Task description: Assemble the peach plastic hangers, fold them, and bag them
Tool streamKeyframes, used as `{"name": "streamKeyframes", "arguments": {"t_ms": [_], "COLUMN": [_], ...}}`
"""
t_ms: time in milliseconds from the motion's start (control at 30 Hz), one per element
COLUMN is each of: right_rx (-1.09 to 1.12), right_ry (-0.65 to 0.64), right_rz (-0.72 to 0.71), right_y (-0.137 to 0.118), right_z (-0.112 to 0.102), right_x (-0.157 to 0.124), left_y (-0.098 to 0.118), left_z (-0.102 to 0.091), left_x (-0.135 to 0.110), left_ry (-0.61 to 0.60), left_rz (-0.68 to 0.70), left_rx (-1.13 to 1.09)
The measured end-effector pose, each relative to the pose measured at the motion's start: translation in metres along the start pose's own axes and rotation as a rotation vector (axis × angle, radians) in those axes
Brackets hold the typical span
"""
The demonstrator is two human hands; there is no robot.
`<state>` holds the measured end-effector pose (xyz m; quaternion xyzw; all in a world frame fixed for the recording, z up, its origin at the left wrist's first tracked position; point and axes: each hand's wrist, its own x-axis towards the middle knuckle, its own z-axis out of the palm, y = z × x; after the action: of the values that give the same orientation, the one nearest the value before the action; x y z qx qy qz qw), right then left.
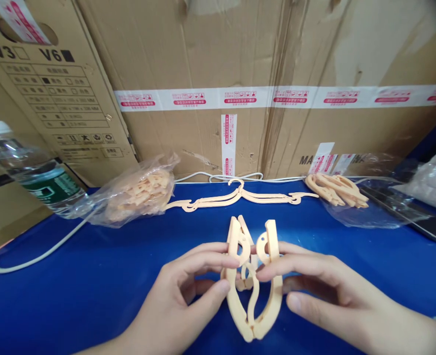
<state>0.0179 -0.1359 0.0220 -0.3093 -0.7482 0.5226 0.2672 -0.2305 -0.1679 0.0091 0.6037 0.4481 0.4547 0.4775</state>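
Note:
A folded peach plastic hanger (253, 291) stands upright between both hands over the blue table cover (92, 286). My left hand (177, 301) pinches its left arm with thumb and fingers. My right hand (336, 296) pinches its right arm the same way. An unfolded hanger of the same colour (240, 197) lies flat behind them, near the cardboard boxes.
A clear bag of peach parts (140, 195) lies at back left, another bag with hanger pieces (338, 192) at back right. A water bottle (36, 172) lies at far left, with a white cable (36, 254) nearby. Cardboard boxes (240, 74) wall the back. A dark flat object (421, 219) lies at right.

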Motion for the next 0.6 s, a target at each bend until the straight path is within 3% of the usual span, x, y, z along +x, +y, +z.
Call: {"name": "streamKeyframes", "arguments": {"t_ms": [267,600], "right_rx": [-0.108,0.095], "right_ry": [0.008,-0.075], "right_rz": [0.049,0.088], "right_y": [-0.0075,0.0010], "right_z": [-0.0052,-0.0053], "right_x": [-0.0012,-0.0012], "left_y": [0.0065,0.0036], "left_z": [0.0048,-0.0008], "left_x": [-0.0042,-0.0040], "left_ry": [-0.102,-0.095], "left_rz": [-0.012,0.064], "left_rx": [0.000,0.097]}}
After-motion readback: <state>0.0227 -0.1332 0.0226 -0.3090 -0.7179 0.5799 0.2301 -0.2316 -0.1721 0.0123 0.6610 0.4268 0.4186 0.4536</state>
